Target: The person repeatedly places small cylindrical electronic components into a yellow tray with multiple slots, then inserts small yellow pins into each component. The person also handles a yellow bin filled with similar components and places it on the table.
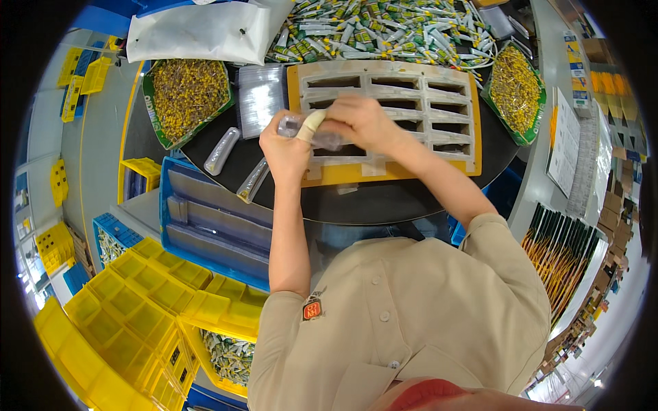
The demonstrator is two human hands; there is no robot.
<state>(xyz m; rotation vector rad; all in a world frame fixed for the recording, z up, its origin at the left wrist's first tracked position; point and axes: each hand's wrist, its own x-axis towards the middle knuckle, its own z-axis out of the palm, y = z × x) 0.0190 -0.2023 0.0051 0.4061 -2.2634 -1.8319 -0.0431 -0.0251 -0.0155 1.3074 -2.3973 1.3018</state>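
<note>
Clear plastic shell (329, 141) looks blurred, partly covered by left hand (288, 145).

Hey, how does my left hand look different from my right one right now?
Your left hand has a pale cover on one digit; none shows on your right hand. Your left hand looks fairly sharp, your right hand blurred. Your left hand is by the left edge of the slotted frame; your right hand is farther right, over it. Both are at a clear plastic piece.
</note>
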